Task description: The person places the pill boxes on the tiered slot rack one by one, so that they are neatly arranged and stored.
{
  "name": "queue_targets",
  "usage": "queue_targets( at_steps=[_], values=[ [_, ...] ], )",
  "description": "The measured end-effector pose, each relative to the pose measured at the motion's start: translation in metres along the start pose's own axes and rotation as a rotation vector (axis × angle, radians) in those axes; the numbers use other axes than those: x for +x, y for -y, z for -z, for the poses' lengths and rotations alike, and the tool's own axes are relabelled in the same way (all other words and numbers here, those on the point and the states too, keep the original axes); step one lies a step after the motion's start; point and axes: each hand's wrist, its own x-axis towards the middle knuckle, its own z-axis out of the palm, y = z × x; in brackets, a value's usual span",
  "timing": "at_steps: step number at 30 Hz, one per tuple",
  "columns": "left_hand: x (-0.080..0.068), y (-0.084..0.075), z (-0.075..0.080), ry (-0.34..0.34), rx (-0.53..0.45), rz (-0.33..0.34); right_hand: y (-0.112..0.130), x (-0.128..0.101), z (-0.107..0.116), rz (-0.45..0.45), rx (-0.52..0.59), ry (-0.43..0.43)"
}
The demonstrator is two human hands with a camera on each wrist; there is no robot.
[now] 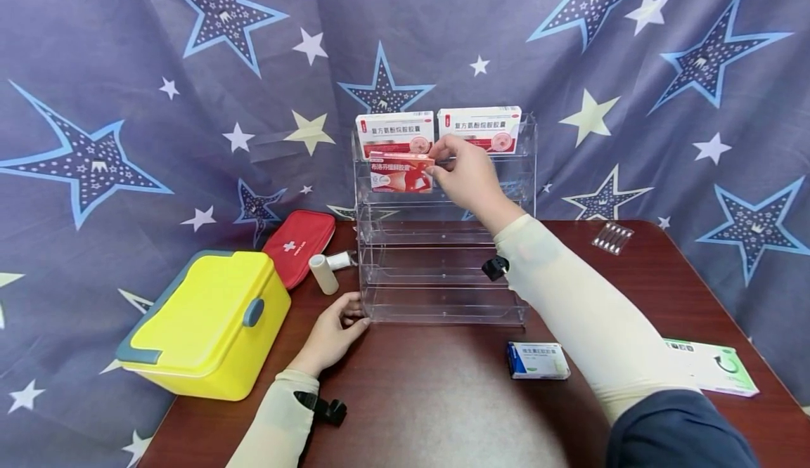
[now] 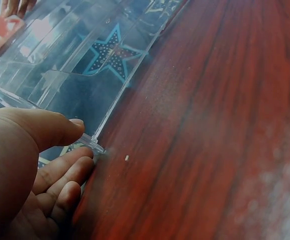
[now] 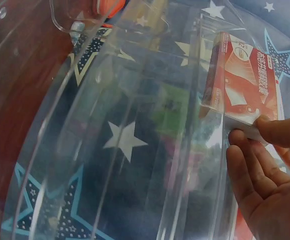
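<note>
A clear acrylic tiered display rack [image 1: 443, 277] stands upright on the table. My right hand [image 1: 468, 180] pinches a red and white medicine box [image 1: 400, 174] by its right end, at the rack's second tier from the top on the left side. In the right wrist view the thumb and fingers hold the end of that box [image 3: 247, 75]. My left hand [image 1: 332, 334] grips the rack's lower left front corner, with the thumb [image 2: 60, 130] on one side and fingertips on the other. Two white and red medicine boxes, left [image 1: 395, 131] and right [image 1: 481, 131], stand in the top tier.
A yellow box with a grey handle [image 1: 209, 320] sits at left, beside a red first-aid pouch [image 1: 300, 243] and a pale cylinder [image 1: 324, 275]. On the right lie a blue and white box [image 1: 538, 361], a green and white box [image 1: 715, 366] and a blister pack [image 1: 612, 237].
</note>
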Motion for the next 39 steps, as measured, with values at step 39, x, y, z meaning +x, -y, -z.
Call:
queue_targets(
  at_steps=[39],
  values=[
    [-0.001,-0.002,0.000,0.000,0.000,0.008,0.000,-0.004,-0.015,-0.009,-0.003,0.063]
  ],
)
